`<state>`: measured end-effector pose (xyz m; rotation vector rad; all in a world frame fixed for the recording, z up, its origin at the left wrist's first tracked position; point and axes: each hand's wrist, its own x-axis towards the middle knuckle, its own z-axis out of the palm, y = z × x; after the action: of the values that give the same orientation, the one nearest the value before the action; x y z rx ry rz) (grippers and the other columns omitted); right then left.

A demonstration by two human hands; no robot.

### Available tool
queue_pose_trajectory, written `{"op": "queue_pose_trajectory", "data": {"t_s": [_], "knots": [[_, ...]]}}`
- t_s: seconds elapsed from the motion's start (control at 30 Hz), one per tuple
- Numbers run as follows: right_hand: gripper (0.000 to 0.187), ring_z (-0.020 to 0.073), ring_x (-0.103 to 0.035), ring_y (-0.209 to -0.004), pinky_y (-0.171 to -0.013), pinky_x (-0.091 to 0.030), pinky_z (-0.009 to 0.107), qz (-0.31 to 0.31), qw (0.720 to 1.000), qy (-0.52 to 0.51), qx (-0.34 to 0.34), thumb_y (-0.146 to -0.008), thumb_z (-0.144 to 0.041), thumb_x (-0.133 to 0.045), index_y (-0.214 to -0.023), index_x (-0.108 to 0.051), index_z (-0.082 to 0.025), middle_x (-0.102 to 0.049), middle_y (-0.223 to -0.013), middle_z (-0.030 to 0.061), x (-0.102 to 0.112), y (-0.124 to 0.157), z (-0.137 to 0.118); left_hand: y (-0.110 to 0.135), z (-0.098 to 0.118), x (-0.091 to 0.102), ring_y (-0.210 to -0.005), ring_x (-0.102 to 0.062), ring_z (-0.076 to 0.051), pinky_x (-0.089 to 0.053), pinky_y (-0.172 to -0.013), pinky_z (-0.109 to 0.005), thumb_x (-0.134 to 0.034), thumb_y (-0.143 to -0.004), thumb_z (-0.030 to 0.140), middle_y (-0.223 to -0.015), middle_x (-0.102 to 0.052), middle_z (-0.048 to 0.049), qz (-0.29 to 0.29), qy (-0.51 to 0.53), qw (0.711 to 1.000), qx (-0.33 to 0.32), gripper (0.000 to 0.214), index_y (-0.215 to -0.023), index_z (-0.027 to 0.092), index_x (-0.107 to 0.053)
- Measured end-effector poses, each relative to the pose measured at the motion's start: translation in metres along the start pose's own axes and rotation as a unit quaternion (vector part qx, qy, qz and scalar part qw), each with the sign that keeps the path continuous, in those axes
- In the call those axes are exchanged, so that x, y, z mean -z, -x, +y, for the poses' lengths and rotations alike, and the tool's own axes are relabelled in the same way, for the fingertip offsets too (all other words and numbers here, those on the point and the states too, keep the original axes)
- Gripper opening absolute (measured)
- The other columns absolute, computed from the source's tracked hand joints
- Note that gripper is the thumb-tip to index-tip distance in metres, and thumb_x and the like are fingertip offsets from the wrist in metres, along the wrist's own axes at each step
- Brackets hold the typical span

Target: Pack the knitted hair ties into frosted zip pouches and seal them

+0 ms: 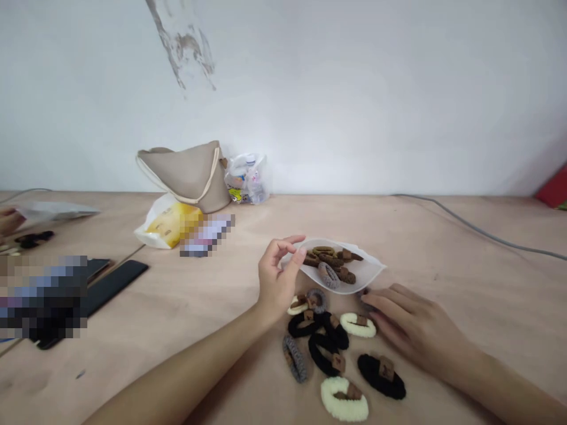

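Pinching the edge of a frosted plastic pouch [371,269], our left hand [279,277] holds its mouth open above the tabletop [487,307], with hair ties [381,376] inside and more lying just below. Our right hand [416,327] rests nearby, its fingers [381,304] loosely spread, holding nothing. A beige bag [186,177] sits well behind.
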<state>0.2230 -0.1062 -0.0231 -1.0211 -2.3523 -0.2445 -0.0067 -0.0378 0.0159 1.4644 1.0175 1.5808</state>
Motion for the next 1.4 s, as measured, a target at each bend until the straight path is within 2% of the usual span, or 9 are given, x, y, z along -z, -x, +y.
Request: {"op": "queue_pose_trajectory", "data": {"t_s": [0.17, 0.27, 0.43, 0.6, 0.77, 0.93, 1.03, 1.27, 1.4], "knots": [[0.019, 0.0167, -0.063, -0.073, -0.065, -0.052, 0.028, 0.079, 0.995, 0.017, 0.059, -0.084, -0.011, -0.049, -0.098, -0.059, -0.019, -0.068, -0.087, 0.0059, 0.014, 0.003, -0.009, -0.021, 0.014, -0.001, -0.090, -0.065, -0.021, -0.046, -0.084, -0.037, -0.065, -0.073, 0.022, -0.091, -0.071, -0.0060, 0.043, -0.004, 0.999, 0.029, 0.019, -0.065, 0.019, -0.049], [0.025, 0.0182, -0.063, -0.081, -0.074, -0.052, 0.030, 0.128, 0.987, 0.020, 0.098, -0.080, -0.006, -0.056, -0.101, -0.060, -0.019, -0.068, -0.092, 0.0054, 0.021, -0.006, -0.016, -0.018, 0.013, 0.000, -0.091, -0.065, -0.020, -0.045, -0.086, -0.036, -0.066, -0.073, 0.022, -0.092, -0.071, -0.0046, 0.018, 0.001, 0.999, 0.034, 0.017, -0.066, 0.019, -0.050], [0.029, 0.0203, -0.058, -0.099, -0.085, -0.048, 0.036, 0.113, 0.993, -0.008, 0.045, -0.084, -0.005, -0.048, -0.109, -0.057, -0.017, -0.061, -0.113, 0.0104, 0.008, -0.037, -0.020, -0.006, 0.008, 0.001, -0.092, -0.065, -0.020, -0.047, -0.084, -0.034, -0.066, -0.073, 0.023, -0.094, -0.070, -0.0044, -0.005, 0.027, 0.999, 0.043, 0.018, -0.067, 0.019, -0.050], [0.021, 0.0180, -0.057, -0.078, -0.070, -0.044, 0.033, 0.079, 0.993, 0.021, 0.088, -0.087, -0.010, -0.046, -0.100, -0.060, -0.016, -0.067, -0.095, 0.0080, 0.004, -0.038, -0.022, -0.006, 0.008, 0.000, -0.090, -0.066, -0.019, -0.049, -0.082, -0.034, -0.067, -0.073, 0.023, -0.094, -0.071, -0.0041, -0.016, 0.035, 0.998, 0.046, 0.018, -0.068, 0.019, -0.049], [0.026, 0.0205, -0.055, -0.077, -0.071, -0.041, 0.035, 0.041, 0.994, 0.092, 0.039, -0.088, -0.008, -0.041, -0.104, -0.060, -0.014, -0.066, -0.092, 0.0087, 0.002, -0.036, -0.013, -0.007, 0.003, 0.003, -0.093, -0.065, -0.021, -0.049, -0.081, -0.034, -0.065, -0.076, 0.025, -0.097, -0.071, -0.0056, -0.024, 0.002, 0.999, 0.023, 0.018, -0.070, 0.019, -0.049], [0.028, 0.0183, -0.056, -0.080, -0.071, -0.040, 0.033, 0.107, 0.992, 0.066, 0.008, -0.086, -0.001, -0.039, -0.100, -0.058, -0.017, -0.066, -0.092, 0.0063, 0.002, -0.036, -0.008, -0.007, 0.002, 0.008, -0.101, -0.062, -0.023, -0.044, -0.091, -0.038, -0.063, -0.079, 0.026, -0.101, -0.070, -0.0070, -0.027, -0.062, 0.998, -0.014, 0.017, -0.070, 0.020, -0.050], [0.030, 0.0189, -0.055, -0.083, -0.070, -0.038, 0.033, 0.122, 0.991, 0.057, -0.007, -0.084, 0.001, -0.040, -0.102, -0.058, -0.017, -0.066, -0.097, 0.0061, 0.007, -0.035, -0.012, -0.005, 0.002, 0.008, -0.098, -0.064, -0.022, -0.046, -0.089, -0.037, -0.063, -0.079, 0.026, -0.100, -0.070, -0.0069, -0.036, -0.061, 0.997, -0.018, 0.015, -0.071, 0.020, -0.052], [0.015, 0.0203, -0.051, -0.079, -0.071, -0.032, 0.035, 0.082, 0.995, 0.064, 0.009, -0.086, -0.015, -0.047, -0.090, -0.061, -0.019, -0.068, -0.089, 0.0040, 0.003, -0.046, -0.033, -0.001, 0.001, 0.003, -0.089, -0.066, -0.018, -0.050, -0.081, -0.031, -0.063, -0.080, 0.025, -0.095, -0.071, -0.0045, -0.034, -0.026, 0.999, -0.013, 0.013, -0.072, 0.019, -0.053], [0.034, 0.0226, -0.050, -0.099, -0.079, -0.031, 0.037, 0.020, 0.997, 0.071, 0.039, -0.079, -0.008, -0.052, -0.111, -0.057, -0.020, -0.066, -0.109, 0.0020, -0.003, -0.048, -0.034, 0.000, 0.001, 0.002, -0.090, -0.066, -0.020, -0.051, -0.081, -0.034, -0.064, -0.079, 0.027, -0.097, -0.070, -0.0058, -0.041, -0.031, 0.999, -0.007, 0.015, -0.072, 0.019, -0.053]]}}
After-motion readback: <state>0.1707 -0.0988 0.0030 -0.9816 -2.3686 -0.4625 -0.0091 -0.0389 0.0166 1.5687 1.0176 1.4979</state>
